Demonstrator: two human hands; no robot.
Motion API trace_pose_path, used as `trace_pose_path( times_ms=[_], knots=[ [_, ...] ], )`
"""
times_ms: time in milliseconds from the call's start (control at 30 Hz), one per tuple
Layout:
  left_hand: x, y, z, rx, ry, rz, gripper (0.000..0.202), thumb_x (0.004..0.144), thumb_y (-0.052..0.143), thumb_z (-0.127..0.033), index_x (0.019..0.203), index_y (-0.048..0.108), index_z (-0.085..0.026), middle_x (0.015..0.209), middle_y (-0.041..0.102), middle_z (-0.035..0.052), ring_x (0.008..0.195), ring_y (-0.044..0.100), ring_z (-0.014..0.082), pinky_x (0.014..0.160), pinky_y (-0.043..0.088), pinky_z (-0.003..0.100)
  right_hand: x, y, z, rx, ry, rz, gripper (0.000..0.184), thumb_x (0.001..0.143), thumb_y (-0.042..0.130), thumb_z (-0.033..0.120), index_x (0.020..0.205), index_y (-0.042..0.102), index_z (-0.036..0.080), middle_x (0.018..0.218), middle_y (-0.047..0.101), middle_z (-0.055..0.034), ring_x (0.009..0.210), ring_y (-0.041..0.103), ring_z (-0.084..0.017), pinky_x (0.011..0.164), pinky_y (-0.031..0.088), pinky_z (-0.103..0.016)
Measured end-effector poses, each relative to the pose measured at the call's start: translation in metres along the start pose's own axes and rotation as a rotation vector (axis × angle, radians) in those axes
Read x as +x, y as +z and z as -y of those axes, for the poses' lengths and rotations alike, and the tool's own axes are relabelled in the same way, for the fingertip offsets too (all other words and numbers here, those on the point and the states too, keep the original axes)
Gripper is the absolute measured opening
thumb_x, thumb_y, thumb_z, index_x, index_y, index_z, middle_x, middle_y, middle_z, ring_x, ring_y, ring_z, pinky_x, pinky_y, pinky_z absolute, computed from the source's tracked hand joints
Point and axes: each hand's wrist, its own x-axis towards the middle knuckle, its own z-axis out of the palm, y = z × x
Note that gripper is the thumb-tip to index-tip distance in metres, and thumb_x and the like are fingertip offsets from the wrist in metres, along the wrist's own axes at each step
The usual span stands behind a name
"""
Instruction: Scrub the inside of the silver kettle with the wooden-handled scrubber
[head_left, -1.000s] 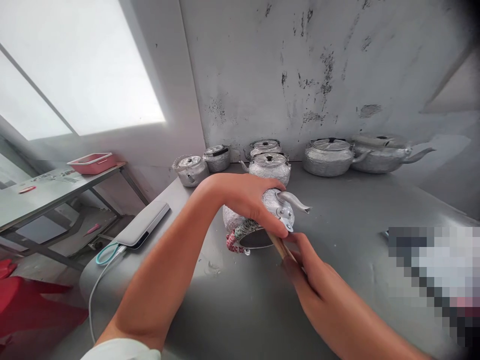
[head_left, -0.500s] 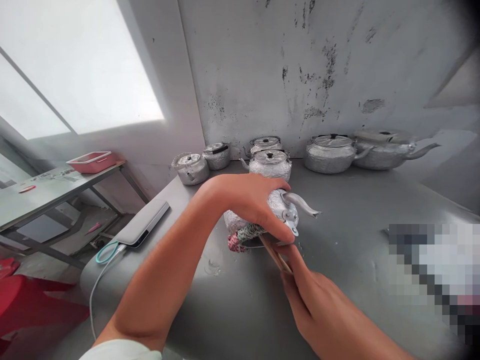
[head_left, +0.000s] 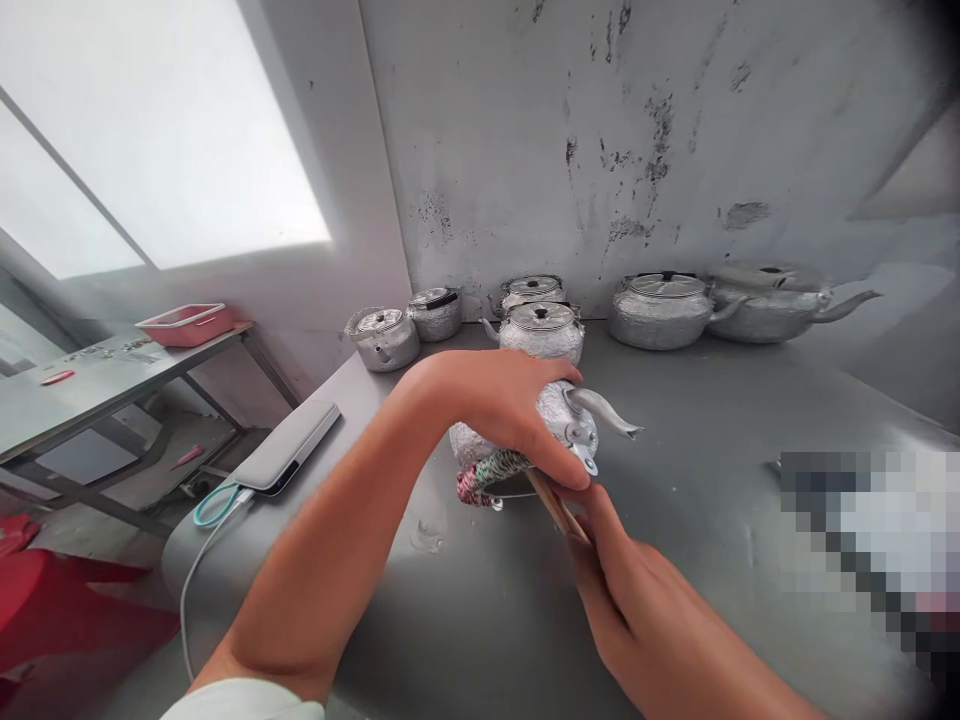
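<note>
My left hand (head_left: 495,405) is wrapped over a small silver kettle (head_left: 559,415) tipped on its side on the grey metal table (head_left: 697,440). The kettle's spout (head_left: 607,412) points right, and its cord-wrapped handle (head_left: 487,470) lies below my fingers. My right hand (head_left: 630,590) is closed on a thin wooden stick (head_left: 551,503), whose tip reaches in under the kettle by its open mouth. My right fingertips touch my left thumb.
Several silver kettles (head_left: 660,310) stand in a row along the stained back wall. A power bank (head_left: 289,447) with a teal cable (head_left: 214,505) lies at the table's left edge. A second table (head_left: 82,380) at far left carries a pink tray (head_left: 184,322). A blurred patch covers the right.
The kettle and my left hand have hardly moved. My right hand has shifted slightly, working the stick's tip back and forth under the kettle.
</note>
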Motion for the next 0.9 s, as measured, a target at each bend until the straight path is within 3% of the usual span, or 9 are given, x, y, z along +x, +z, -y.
trace_pose_path(
  times_ms=[433, 600, 900],
  knots=[
    [0.0023, -0.0007, 0.0013, -0.043, -0.021, 0.009, 0.115, 0.057, 0.063, -0.083, 0.155, 0.024, -0.038, 0.158, 0.037, -0.0014, 0.137, 0.04, 0.0353, 0.102, 0.046, 0.04, -0.0026, -0.0065, 0.007, 0.057, 0.011, 0.016, 0.037, 0.096, 0.029, 0.017, 0.129, 0.045, 0.023, 0.076, 0.068, -0.004, 0.059, 0.064, -0.022, 0.055, 0.041, -0.03],
    [0.0016, -0.0015, 0.0012, -0.05, -0.035, 0.019, 0.115, 0.058, 0.063, -0.083, 0.156, 0.023, -0.039, 0.159, 0.035, -0.0023, 0.137, 0.039, 0.0362, 0.102, 0.045, 0.04, -0.0023, -0.0047, 0.006, 0.043, 0.008, 0.024, 0.039, 0.096, 0.03, 0.018, 0.132, 0.044, 0.022, 0.067, 0.064, -0.0017, 0.055, 0.063, -0.023, 0.051, 0.037, -0.029],
    [0.0018, -0.0002, 0.0024, -0.044, -0.023, 0.01, 0.114, 0.058, 0.062, -0.083, 0.155, 0.024, -0.038, 0.158, 0.037, -0.0011, 0.136, 0.041, 0.036, 0.101, 0.046, 0.04, -0.0016, -0.0031, 0.002, -0.011, -0.003, -0.006, 0.039, 0.095, 0.031, 0.016, 0.131, 0.047, 0.022, 0.07, 0.064, -0.003, 0.056, 0.063, -0.022, 0.053, 0.037, -0.029]
  ],
)
